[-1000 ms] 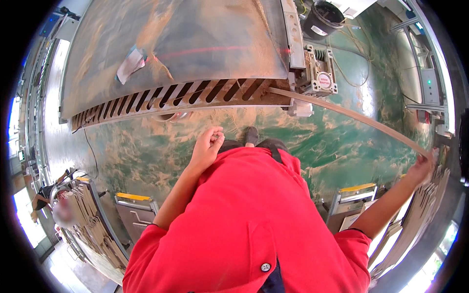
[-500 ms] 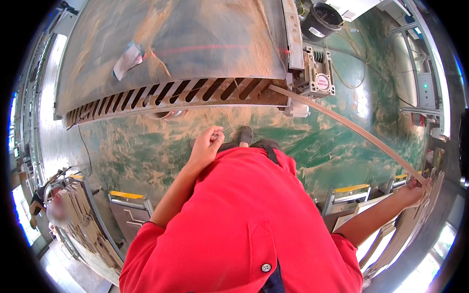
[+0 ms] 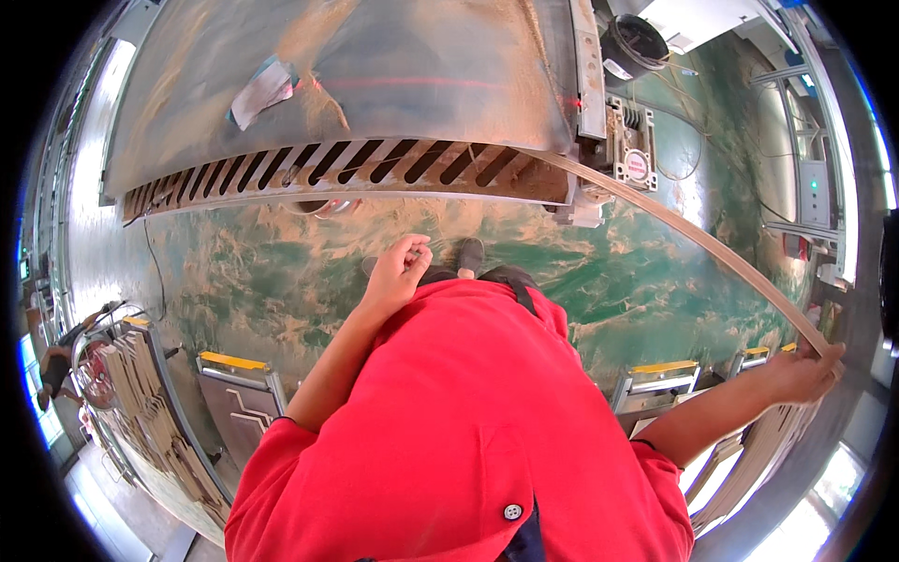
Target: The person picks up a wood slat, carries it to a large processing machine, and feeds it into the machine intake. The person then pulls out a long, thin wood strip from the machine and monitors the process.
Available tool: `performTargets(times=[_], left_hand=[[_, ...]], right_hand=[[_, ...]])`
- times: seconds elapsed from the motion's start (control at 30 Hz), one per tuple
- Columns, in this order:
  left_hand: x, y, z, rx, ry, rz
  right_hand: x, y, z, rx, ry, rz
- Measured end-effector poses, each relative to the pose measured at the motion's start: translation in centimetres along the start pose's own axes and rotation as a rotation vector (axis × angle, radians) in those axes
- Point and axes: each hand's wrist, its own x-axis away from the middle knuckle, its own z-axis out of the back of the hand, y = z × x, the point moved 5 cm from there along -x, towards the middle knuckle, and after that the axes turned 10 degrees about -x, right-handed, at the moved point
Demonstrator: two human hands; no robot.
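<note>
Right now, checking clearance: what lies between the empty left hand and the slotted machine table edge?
In the head view, only sawdust-strewn green floor separates the left hand from the slotted table edge.

One long thin wood strip (image 3: pixel 693 234), one saw table (image 3: pixel 375 84), two yellow-edged metal carts (image 3: pixel 239 393), two hands.

R hand (image 3: pixel 803 372) w/ end of long thin wood strip (image 3: pixel 693 234) sits lower and further back vs 1 s ago; strip runs at a steeper slant from saw table (image 3: pixel 375 84). L hand (image 3: pixel 401 272) barely shifts.
</note>
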Motion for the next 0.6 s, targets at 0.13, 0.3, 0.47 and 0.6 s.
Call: performTargets(times=[0.13, 0.3, 0.47, 0.6], left_hand=[[0.5, -0.2, 0.7, -0.003, 0.014, 0.024], [0.6, -0.2, 1.2, 0.016, 0.027, 0.007], [1.1, -1.1, 2.2, -0.007, 0.044, 0.037], [1.4, -1.1, 2.7, -0.007, 0.047, 0.053]], right_hand=[[-0.1, 1.0, -0.3, -0.031, -0.011, -0.019], [-4.8, 4.9, 0.9, 0.080, -0.178, -0.023], [-2.0, -0.1, -1.6, 0.047, -0.185, 0.192], [-2.8, -1.2, -1.3, 0.264, -0.184, 0.199]])
